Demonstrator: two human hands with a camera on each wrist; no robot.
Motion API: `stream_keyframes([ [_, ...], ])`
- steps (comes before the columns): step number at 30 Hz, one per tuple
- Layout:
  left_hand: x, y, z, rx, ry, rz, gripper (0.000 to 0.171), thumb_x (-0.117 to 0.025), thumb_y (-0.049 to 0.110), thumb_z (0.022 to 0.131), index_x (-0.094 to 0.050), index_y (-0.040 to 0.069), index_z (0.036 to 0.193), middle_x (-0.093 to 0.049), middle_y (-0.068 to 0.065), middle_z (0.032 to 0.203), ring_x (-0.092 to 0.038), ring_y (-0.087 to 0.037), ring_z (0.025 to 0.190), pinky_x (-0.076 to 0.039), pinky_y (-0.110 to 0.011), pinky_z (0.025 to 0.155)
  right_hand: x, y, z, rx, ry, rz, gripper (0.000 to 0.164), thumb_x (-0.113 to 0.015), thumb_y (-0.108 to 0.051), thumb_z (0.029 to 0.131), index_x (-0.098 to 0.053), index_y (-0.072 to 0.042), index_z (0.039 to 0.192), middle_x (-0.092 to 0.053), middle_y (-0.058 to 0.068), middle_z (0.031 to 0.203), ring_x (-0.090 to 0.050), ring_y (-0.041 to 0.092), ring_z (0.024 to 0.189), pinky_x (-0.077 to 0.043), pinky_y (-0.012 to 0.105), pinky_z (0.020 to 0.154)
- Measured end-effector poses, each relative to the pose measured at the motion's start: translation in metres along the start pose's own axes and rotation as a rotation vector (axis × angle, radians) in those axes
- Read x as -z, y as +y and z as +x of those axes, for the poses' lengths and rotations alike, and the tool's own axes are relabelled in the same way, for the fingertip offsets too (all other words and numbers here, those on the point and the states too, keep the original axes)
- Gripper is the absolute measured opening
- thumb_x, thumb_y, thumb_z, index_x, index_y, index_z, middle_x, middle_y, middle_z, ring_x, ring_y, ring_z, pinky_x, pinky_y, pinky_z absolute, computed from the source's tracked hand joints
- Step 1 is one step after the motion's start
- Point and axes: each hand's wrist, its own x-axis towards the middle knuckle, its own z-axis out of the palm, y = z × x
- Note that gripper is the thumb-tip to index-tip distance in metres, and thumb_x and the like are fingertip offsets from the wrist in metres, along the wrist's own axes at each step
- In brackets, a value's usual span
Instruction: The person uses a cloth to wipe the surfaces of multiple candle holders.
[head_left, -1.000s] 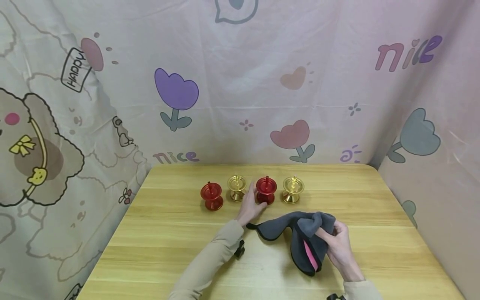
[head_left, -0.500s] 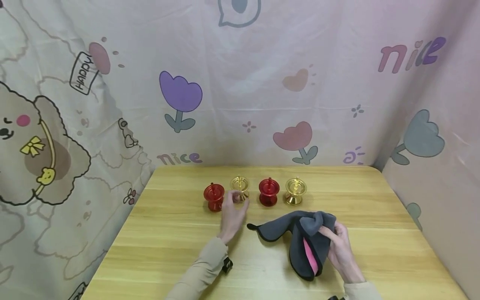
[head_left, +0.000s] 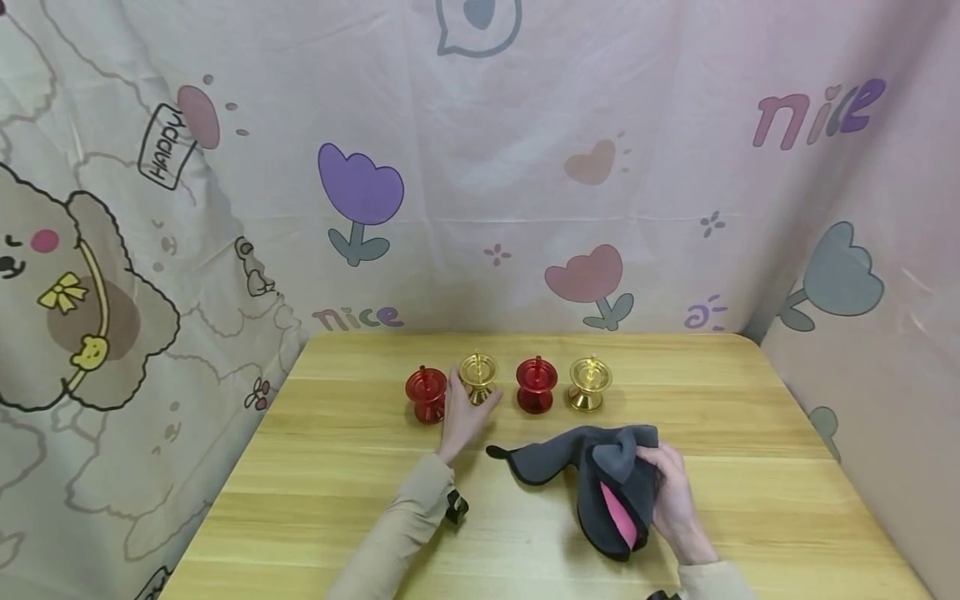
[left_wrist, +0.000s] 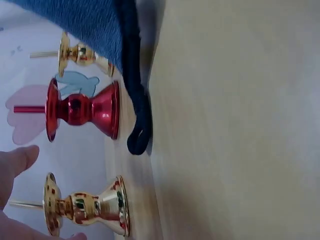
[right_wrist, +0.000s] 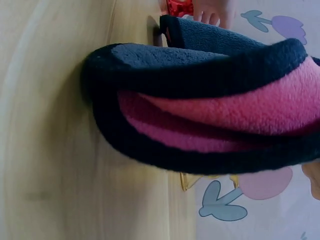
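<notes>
Four-legged props are absent; several small candle holders stand in a row on the wooden table. My left hand [head_left: 463, 421] is at the left gold candle holder [head_left: 478, 385], with thumb and fingers spread to either side of it. In the left wrist view, a gap shows between the thumb [left_wrist: 24, 159] and that gold holder [left_wrist: 87, 207]. My right hand [head_left: 675, 500] grips a dark grey cloth [head_left: 558, 454] with black edging, a small loop at one end and a pink inner side [right_wrist: 260, 107]. The cloth hangs folded, its lower part close over the table.
A red candle holder [head_left: 426, 395] stands left of the left hand. Another red one [head_left: 536, 385] and a second gold one [head_left: 589, 385] stand to its right. A printed curtain [head_left: 480, 167] rises behind the table [head_left: 300, 500] and along its sides.
My left hand has moved left from beside the right red candle holder to the left gold one, and its fingers have spread. The right hand keeps its grip on the cloth, shifting slightly left.
</notes>
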Motion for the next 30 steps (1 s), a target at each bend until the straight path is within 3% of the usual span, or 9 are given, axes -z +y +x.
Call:
stream_keyframes([
  [4,-0.001,-0.002,0.010,0.031,-0.022,-0.024,0.106,-0.080,0.030,0.084,-0.014,-0.011,0.156,-0.027,-0.036,0.158,-0.030,-0.048,0.148,-0.027,-0.058,0.123,0.002,0.001,0.000,-0.009,-0.031,-0.038,0.054,-0.026,0.009,0.101,-0.075,-0.011,0.102,-0.077,-0.004,0.093,-0.074,0.005,0.079,-0.060,0.018,0.067],
  [8,-0.004,-0.004,0.016,0.024,0.003,-0.057,0.101,-0.082,0.024,0.082,-0.021,-0.012,0.153,-0.039,-0.037,0.152,-0.040,-0.047,0.142,-0.033,-0.056,0.121,0.002,0.000,-0.001,-0.045,-0.020,-0.102,0.047,-0.032,0.007,0.103,-0.075,-0.013,0.105,-0.075,-0.006,0.096,-0.072,0.005,0.083,-0.060,0.019,0.070],
  [12,-0.005,-0.007,0.020,0.033,0.016,-0.073,0.095,-0.081,0.024,0.083,-0.026,-0.011,0.152,-0.043,-0.035,0.150,-0.042,-0.046,0.141,-0.035,-0.056,0.120,0.004,0.000,-0.002,-0.079,-0.034,-0.161,0.044,-0.037,0.005,0.104,-0.075,-0.017,0.108,-0.072,-0.008,0.100,-0.069,0.003,0.088,-0.059,0.019,0.074],
  [22,-0.008,-0.011,0.027,0.035,0.057,-0.099,0.078,-0.083,0.023,0.082,-0.043,-0.003,0.143,-0.056,-0.027,0.137,-0.053,-0.042,0.130,-0.043,-0.056,0.112,0.009,-0.002,0.000,-0.086,-0.144,-0.138,0.043,-0.035,0.003,0.106,-0.072,-0.017,0.116,-0.071,-0.009,0.105,-0.067,0.002,0.094,-0.057,0.018,0.079],
  [26,-0.005,-0.010,0.022,0.045,0.072,-0.147,0.078,-0.085,0.028,0.081,-0.045,0.001,0.143,-0.058,-0.023,0.137,-0.056,-0.038,0.129,-0.046,-0.053,0.110,0.011,-0.001,0.001,-0.068,-0.089,-0.203,0.043,-0.041,0.005,0.104,-0.074,-0.020,0.113,-0.074,-0.011,0.103,-0.067,0.001,0.093,-0.057,0.017,0.079],
  [30,0.001,-0.002,0.009,0.045,0.036,-0.219,0.081,-0.085,0.035,0.081,-0.045,0.005,0.144,-0.060,-0.019,0.136,-0.060,-0.034,0.125,-0.051,-0.049,0.106,0.014,-0.001,0.001,-0.040,-0.009,-0.207,0.043,-0.044,0.007,0.103,-0.076,-0.021,0.110,-0.076,-0.010,0.101,-0.069,0.001,0.092,-0.057,0.016,0.078],
])
